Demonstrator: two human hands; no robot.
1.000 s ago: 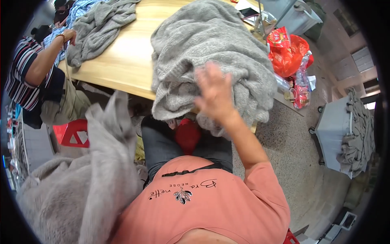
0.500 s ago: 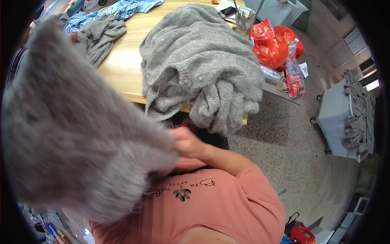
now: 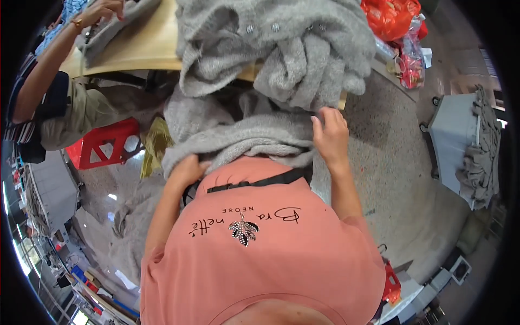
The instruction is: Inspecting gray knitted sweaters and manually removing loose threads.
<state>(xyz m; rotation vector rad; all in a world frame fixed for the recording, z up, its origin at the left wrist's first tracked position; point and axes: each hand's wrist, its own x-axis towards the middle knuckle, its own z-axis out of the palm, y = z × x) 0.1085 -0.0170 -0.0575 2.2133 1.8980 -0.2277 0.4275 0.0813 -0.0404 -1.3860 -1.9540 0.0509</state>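
Observation:
A grey knit garment [image 3: 244, 132] lies bunched across my lap, below the table's edge. At its left end my left hand [image 3: 186, 172] is closed on the fabric, the fingertips partly hidden. My right hand [image 3: 331, 138] is raised beside the garment's right end, fingers pointing up and thumb apart. It is close under the hanging folds of a grey knit pile [image 3: 303, 65] with round buttons. Whether its fingertips touch the knit is hard to tell. The pile lies on the wooden table [image 3: 127, 51] and droops over its front edge.
A co-worker's hand [image 3: 108, 8] is over another grey garment [image 3: 116, 30] at the far left. A red stool [image 3: 103, 143] and a yellow bag [image 3: 157, 142] stand below. Red plastic bags [image 3: 392, 19] lie at the table's right; a wheeled bin [image 3: 452, 138] holds grey garments.
The fuzzy grey garment raised at the left has come down across my lap. My right hand has moved right and away from my waist. The view has tilted down.

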